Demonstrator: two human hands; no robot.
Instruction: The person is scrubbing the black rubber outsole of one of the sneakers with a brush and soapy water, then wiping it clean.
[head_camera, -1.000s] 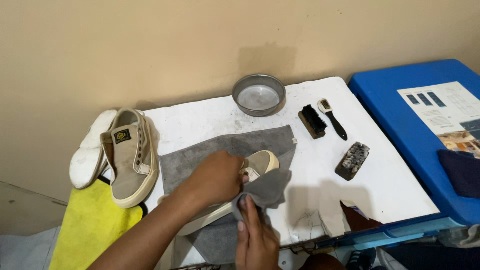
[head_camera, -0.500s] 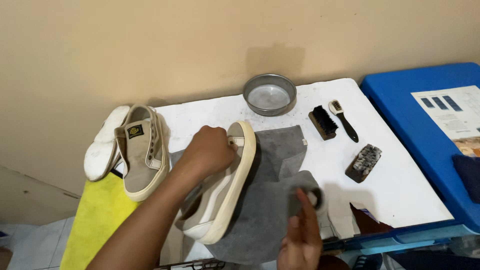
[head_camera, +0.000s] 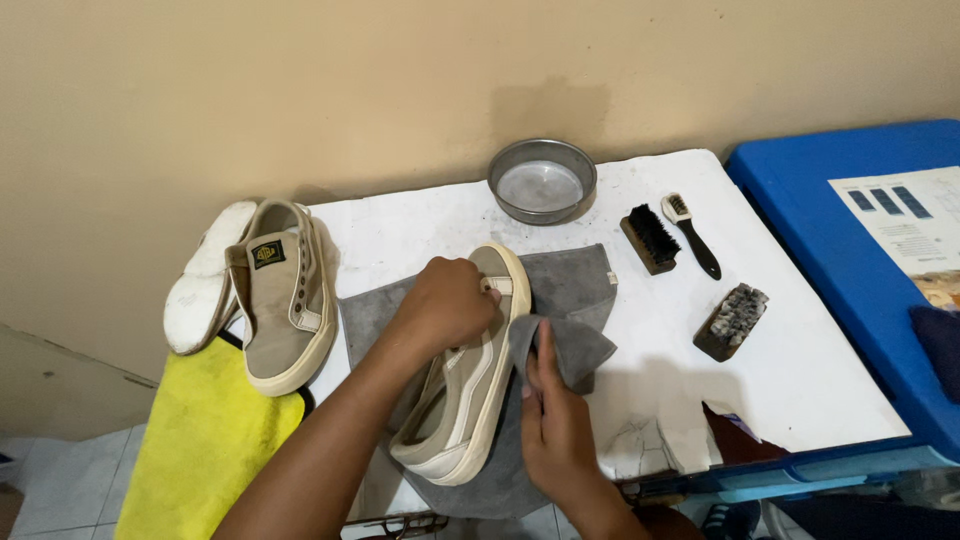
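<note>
My left hand (head_camera: 450, 300) is clamped over the toe end of the beige shoe (head_camera: 462, 385), holding it tipped on its side on the worktop (head_camera: 800, 370). My right hand (head_camera: 555, 430) is closed on a fold of the grey cloth (head_camera: 570, 290) and presses it against the shoe's sole edge. The shoe lies at the centre of the cloth, toe toward 12 o'clock, heel toward 6 o'clock.

Step in hand, as I judge it: wiping the side wall of the sole. The next stroke calls for a firm left-hand hold and for the cloth to run along the rubber edge toward the heel.

Surroundings, from the shoe:
- At 9 o'clock, the second shoe (head_camera: 285, 295) stands upright, with a white insole (head_camera: 205, 280) beside it, just beyond it.
- At 8 o'clock, a yellow towel (head_camera: 200, 450) hangs off the worktop edge.
- At 12 o'clock, a round metal bowl (head_camera: 542, 180) sits near the wall.
- At 2 o'clock, a black-bristled brush (head_camera: 650, 238) and a small black-handled brush (head_camera: 690, 232) lie side by side.
- At 3 o'clock, a third brush with pale bristles (head_camera: 733, 320) lies well apart.
- Farther at 3 o'clock, a blue bin lid (head_camera: 840, 250) carries a printed sheet (head_camera: 905, 215).

Nothing lies in the wiping path; the loose cloth under the heel could bunch.
</note>
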